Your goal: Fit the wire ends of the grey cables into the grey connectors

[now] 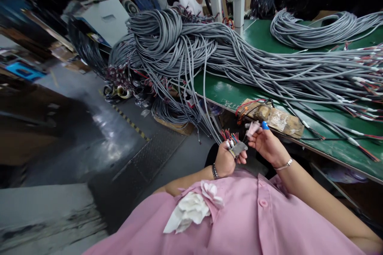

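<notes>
My left hand (226, 161) is closed round the ends of several grey cables (205, 83), which run down to it from the bench. Thin red, blue and other coloured wires (230, 135) fan out above its fingers, with white bands just below them. A worn grey wrap (238, 149) covers the thumb area. Close by on the right, my right hand (269, 147) has its fingers curled together. One fingertip wears a blue cover (265, 125), and a pale pinkish wrap (253, 128) shows beside it. Whatever these fingers pinch is too small to make out.
A large heap of grey cables (167, 40) lies over the green bench (221, 87) and hangs off its left end. At the bench edge sits a taped brown block (269, 117) with wires. Another person (191, 0) is behind the heap. A grey machine (104, 20) stands left.
</notes>
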The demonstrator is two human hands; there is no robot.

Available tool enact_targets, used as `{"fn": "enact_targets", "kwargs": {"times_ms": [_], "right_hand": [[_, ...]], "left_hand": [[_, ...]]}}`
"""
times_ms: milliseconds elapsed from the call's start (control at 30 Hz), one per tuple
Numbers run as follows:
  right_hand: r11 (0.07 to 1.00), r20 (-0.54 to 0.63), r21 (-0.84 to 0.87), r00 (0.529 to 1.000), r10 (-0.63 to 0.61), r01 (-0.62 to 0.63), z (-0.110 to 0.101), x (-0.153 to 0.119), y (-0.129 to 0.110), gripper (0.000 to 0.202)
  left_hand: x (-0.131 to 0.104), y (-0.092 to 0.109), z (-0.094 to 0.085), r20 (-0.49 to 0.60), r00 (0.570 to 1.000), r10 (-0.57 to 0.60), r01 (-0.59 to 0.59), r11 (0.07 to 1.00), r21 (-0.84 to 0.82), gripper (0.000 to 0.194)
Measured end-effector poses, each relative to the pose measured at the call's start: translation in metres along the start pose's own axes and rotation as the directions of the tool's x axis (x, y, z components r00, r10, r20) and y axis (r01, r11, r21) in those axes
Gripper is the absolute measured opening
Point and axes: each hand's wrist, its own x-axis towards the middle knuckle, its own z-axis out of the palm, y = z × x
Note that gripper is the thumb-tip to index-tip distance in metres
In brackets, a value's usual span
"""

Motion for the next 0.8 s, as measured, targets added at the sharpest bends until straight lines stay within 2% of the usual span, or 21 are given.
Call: {"fn": "enact_targets", "kwargs": {"times_ms": [133, 300, 433, 633, 800], "right_hand": [[0.988, -0.077, -0.104, 0.989, -0.126, 0.118, 0.006, -0.001, 0.0, 0.018], [0.977, -0.097, -0.152, 0.982, -0.165, 0.149, 0.001, 0.002, 0.008, 0.038], [0.946, -0.148, -0.236, 0.954, -0.26, 0.221, -0.001, 0.007, 0.014, 0.043], [0.992, -0.101, -0.054, 0.988, -0.121, 0.116, 0.006, 0.013, 0.014, 0.044], [0.987, -0.206, 0.035, 0.968, -0.145, 0.155, 0.014, 0.017, 0.015, 0.037]], "left_hand": [[0.003, 0.002, 0.005, -0.069, 0.996, 0.055, -0.053, 0.998, 0.037, 0.033], [0.007, 0.001, 0.005, -0.094, 0.989, 0.113, -0.098, 0.983, 0.153, 0.034], [0.006, 0.002, 0.004, -0.071, 0.987, 0.141, -0.117, 0.957, 0.266, 0.035], [0.007, 0.002, 0.003, -0.066, 0.985, 0.158, -0.128, 0.934, 0.333, 0.035], [0.009, -0.005, 0.0, -0.05, 0.983, 0.175, -0.146, 0.922, 0.36, 0.035]]}}
